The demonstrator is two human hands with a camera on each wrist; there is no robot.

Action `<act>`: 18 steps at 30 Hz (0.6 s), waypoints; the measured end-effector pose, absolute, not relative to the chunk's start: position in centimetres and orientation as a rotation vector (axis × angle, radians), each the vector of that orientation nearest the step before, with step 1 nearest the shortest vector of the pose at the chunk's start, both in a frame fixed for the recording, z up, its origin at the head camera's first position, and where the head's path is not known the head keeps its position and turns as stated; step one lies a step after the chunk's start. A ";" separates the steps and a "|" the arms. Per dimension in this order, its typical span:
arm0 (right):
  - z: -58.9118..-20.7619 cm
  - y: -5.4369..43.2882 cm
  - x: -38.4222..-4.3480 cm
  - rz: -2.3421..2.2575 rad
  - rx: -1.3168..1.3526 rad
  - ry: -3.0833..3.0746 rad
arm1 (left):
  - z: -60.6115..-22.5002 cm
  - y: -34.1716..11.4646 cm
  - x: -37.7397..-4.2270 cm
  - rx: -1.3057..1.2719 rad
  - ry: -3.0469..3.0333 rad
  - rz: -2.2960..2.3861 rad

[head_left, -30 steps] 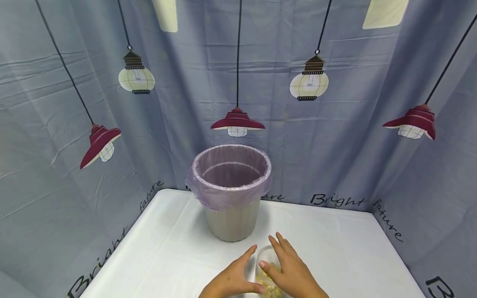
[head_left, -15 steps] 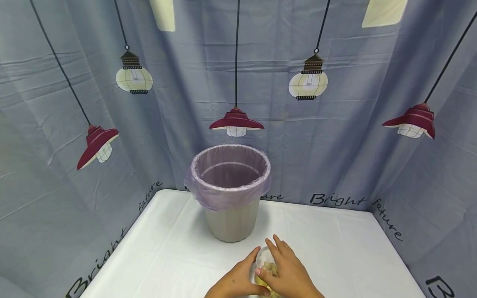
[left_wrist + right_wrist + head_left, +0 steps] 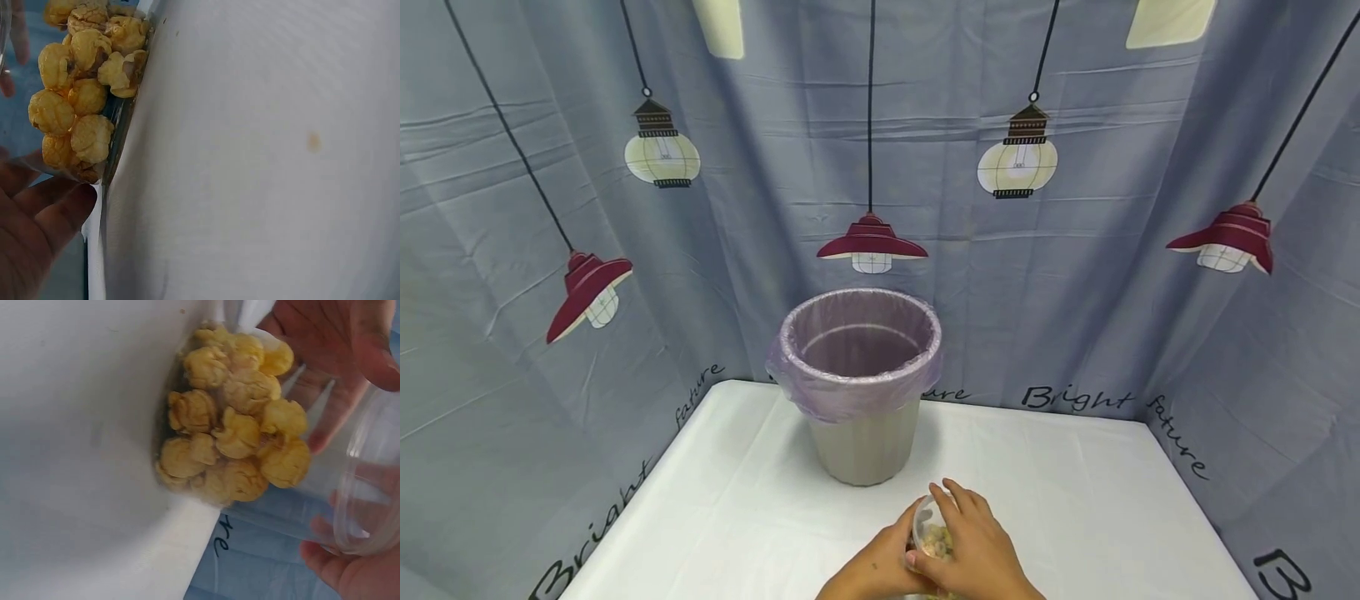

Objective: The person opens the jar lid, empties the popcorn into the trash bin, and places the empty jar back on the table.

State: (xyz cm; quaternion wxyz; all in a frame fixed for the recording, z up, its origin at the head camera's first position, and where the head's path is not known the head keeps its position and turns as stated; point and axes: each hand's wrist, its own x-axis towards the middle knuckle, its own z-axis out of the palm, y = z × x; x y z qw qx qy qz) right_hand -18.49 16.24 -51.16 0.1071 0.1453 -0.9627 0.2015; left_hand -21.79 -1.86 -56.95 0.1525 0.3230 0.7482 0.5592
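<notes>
A clear plastic jar of yellow popcorn (image 3: 936, 542) is between both hands at the table's front. My left hand (image 3: 876, 562) holds its left side, and in the left wrist view its curled fingers (image 3: 69, 209) reach round the lower part of the jar. Over the top and right side lies my right hand (image 3: 973, 546), gripping near the round rim; in the right wrist view its fingertips (image 3: 319, 556) touch that rim. Popcorn (image 3: 237, 431) fills the lower part of the jar. Whether a clear lid covers the top, I cannot tell.
A beige trash bin (image 3: 865, 450) lined with a purple plastic bag (image 3: 850, 400) stands upright behind the hands. White cloth covers the table (image 3: 1075, 500). A blue-grey curtain (image 3: 1097, 308) printed with lamps hangs around the back and sides.
Both hands have drawn closer together around the jar. My left hand has shifted slightly right and the right hand slightly left. The bin has stayed in place.
</notes>
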 end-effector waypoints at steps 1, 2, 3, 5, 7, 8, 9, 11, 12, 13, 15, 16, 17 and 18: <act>-51.3 16.2 -18.5 0.591 0.416 -2.836 | -57.0 -1.8 -21.8 0.924 2.146 1.609; -51.4 16.2 -18.5 0.592 0.407 -2.834 | -57.0 -1.7 -21.9 0.917 2.139 1.618; -51.4 16.1 -18.5 0.592 0.403 -2.828 | -57.0 -1.7 -21.9 0.910 2.137 1.623; -51.5 15.9 -18.5 0.587 0.397 -2.807 | -57.1 -1.8 -22.0 0.891 2.120 1.641; -51.6 15.7 -18.6 0.584 0.398 -2.778 | -57.2 -1.8 -22.0 0.877 2.118 1.648; -51.6 15.7 -18.6 0.583 0.401 -2.763 | -57.2 -1.8 -22.0 0.870 2.108 1.655; -51.7 15.6 -18.6 0.584 0.404 -2.748 | -57.2 -1.8 -22.0 0.868 2.099 1.660; -51.8 15.6 -18.7 0.594 0.405 -2.725 | -57.3 -1.8 -22.0 0.875 2.079 1.676; -51.8 15.6 -18.6 0.601 0.404 -2.717 | -57.4 -1.8 -22.0 0.880 2.071 1.682; -51.8 15.6 -18.6 0.609 0.404 -2.712 | -57.4 -1.7 -21.9 0.879 2.065 1.685; -51.8 15.6 -18.6 0.625 0.397 -2.711 | -57.5 -1.6 -21.9 0.883 2.062 1.683; -51.8 15.6 -18.6 0.626 0.389 -2.716 | -57.5 -1.6 -21.8 0.874 2.065 1.681; -51.8 15.7 -18.5 0.628 0.379 -2.722 | -57.6 -1.5 -21.8 0.864 2.067 1.676; -51.8 15.7 -18.5 0.627 0.368 -2.731 | -57.6 -1.4 -21.8 0.854 2.074 1.668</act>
